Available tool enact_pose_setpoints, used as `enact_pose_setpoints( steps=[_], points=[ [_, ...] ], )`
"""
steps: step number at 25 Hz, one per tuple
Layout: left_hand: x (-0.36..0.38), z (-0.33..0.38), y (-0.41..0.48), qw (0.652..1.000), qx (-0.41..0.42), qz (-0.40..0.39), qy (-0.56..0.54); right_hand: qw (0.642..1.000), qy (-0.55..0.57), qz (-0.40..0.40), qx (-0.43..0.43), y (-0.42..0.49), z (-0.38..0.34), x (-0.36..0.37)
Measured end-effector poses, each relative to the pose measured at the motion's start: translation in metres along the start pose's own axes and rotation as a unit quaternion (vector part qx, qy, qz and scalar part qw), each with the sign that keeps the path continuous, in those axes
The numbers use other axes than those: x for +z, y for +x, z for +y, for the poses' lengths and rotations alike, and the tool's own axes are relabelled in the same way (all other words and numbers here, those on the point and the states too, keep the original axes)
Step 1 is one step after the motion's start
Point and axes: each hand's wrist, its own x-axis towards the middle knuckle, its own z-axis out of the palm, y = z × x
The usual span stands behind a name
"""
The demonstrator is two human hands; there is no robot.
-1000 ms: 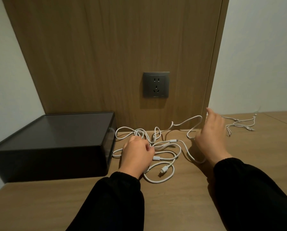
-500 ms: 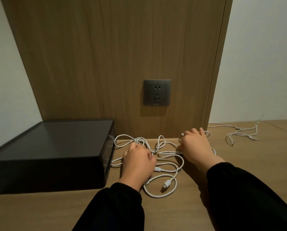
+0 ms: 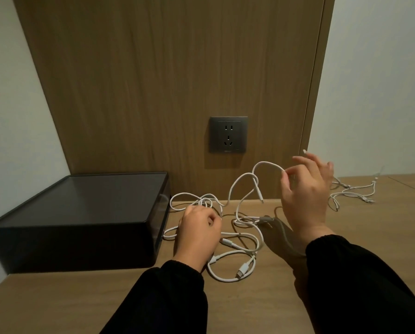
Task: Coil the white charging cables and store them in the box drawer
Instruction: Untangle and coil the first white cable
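A tangle of white charging cables point(image 3: 240, 239) lies on the wooden table point(image 3: 249, 304) right of the dark box point(image 3: 81, 213). My left hand point(image 3: 198, 233) rests on the tangle's left part with its fingers closed on cable loops. Raised above the table, my right hand point(image 3: 305, 191) pinches a strand that arches up from the pile, and a plug end sticks out above its fingers. Another white cable point(image 3: 353, 192) lies apart at the far right. The box drawer is closed, its front facing the cables.
A dark wall socket point(image 3: 228, 135) sits on the wooden panel behind the cables. The box stands against the left wall. The table's front edge area below my black sleeves is bare wood.
My right hand has lifted off the table and drawn a strand of cable up and to the right. My left hand has stayed on the pile.
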Motion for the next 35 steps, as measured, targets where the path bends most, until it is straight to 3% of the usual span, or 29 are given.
enact_pose_setpoints(
  steps=[4,9,13,16,19,22,24,26,28,29,30,32,33,35],
  points=[
    [-0.009,0.006,-0.001,0.993,0.015,0.09,-0.078,0.998,0.065,0.024,0.006,0.0,-0.003,-0.003],
    [-0.009,0.015,0.002,0.973,-0.021,-0.051,-0.224,0.985,0.132,-0.101,-0.041,-0.002,-0.016,-0.013],
    [-0.012,0.02,0.0,0.945,-0.01,-0.084,-0.314,0.981,0.099,-0.144,-0.08,-0.008,-0.024,-0.01],
    [-0.012,0.022,-0.006,0.97,0.029,-0.104,-0.219,0.989,0.089,-0.118,0.024,-0.006,-0.021,-0.011],
    [-0.009,0.02,-0.008,0.981,0.108,-0.159,0.005,0.968,0.158,-0.107,0.164,-0.001,-0.017,-0.012],
    [-0.006,0.014,-0.004,0.983,0.086,-0.114,0.117,0.953,0.227,-0.126,0.154,-0.001,-0.022,-0.016],
    [-0.007,0.012,-0.002,0.997,0.053,-0.024,0.041,0.952,0.24,-0.159,0.107,-0.003,-0.027,-0.017],
    [-0.015,0.015,0.0,0.985,-0.014,0.019,-0.169,0.956,0.231,-0.173,0.056,-0.004,-0.029,-0.018],
    [-0.024,0.021,0.001,0.908,-0.063,-0.032,-0.412,0.959,0.221,-0.175,0.005,-0.005,-0.031,-0.021],
    [-0.027,0.025,0.0,0.869,-0.077,-0.075,-0.483,0.961,0.213,-0.176,-0.017,-0.006,-0.031,-0.021],
    [-0.029,0.028,-0.003,0.849,-0.08,-0.113,-0.51,0.962,0.205,-0.175,-0.038,-0.006,-0.033,-0.022],
    [-0.031,0.032,-0.007,0.862,-0.067,-0.146,-0.48,0.963,0.192,-0.174,-0.079,-0.01,-0.036,-0.023],
    [-0.031,0.032,-0.008,0.87,-0.067,-0.142,-0.467,0.962,0.185,-0.178,-0.098,-0.012,-0.038,-0.025],
    [-0.033,0.031,-0.006,0.854,-0.1,-0.102,-0.5,0.957,0.168,-0.206,-0.115,-0.013,-0.039,-0.027]
  ],
)
